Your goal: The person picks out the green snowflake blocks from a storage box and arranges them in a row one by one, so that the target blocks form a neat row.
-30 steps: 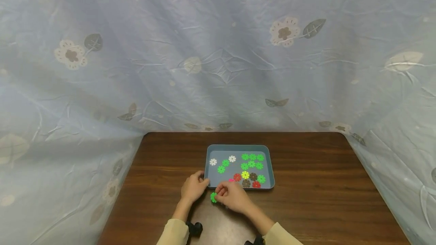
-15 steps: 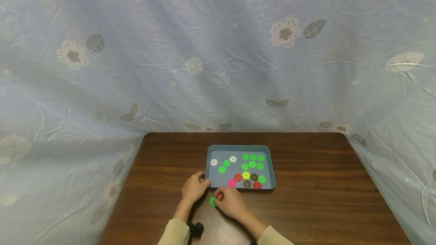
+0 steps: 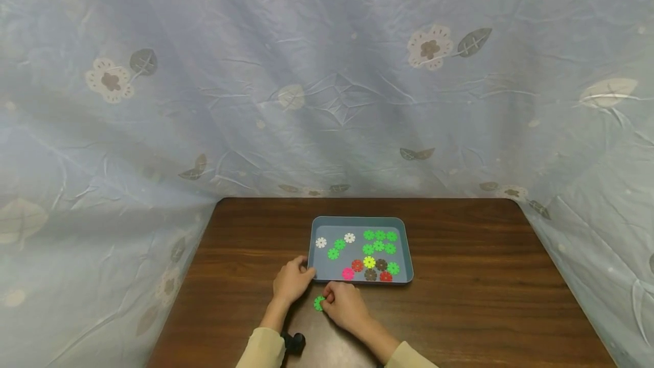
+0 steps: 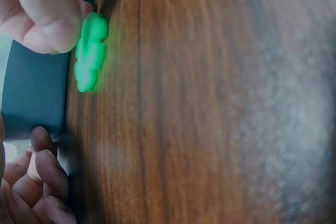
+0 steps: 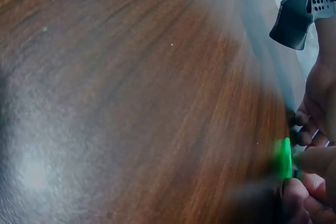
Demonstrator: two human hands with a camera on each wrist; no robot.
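At the near left corner of the blue-grey tray (image 3: 327, 267), my left hand (image 3: 292, 281) holds the rim, thumb on it and fingers outside. Just in front of the tray, my right hand (image 3: 346, 304) pinches a green snowflake-shaped building disc (image 3: 318, 303) between thumb and finger. The left wrist view has this green disc (image 4: 92, 53) nearly edge-on, close over the table, with the tray wall (image 4: 35, 87) behind. In the right wrist view the disc (image 5: 286, 158) stands on edge at the fingertips of my right hand (image 5: 310, 198).
Inside the tray lie several discs: green ones (image 3: 378, 246), white ones, red ones, brown ones, a yellow disc (image 3: 369, 262) and a pink disc (image 3: 348, 274). The dark wooden table (image 3: 470, 277) meets a patterned curtain (image 3: 327, 101) at its back edge.
My right hand has drawn slightly toward the table's front with the green disc, uncovering the pink disc, then stayed nearly still. My left hand has kept its place at the tray corner.
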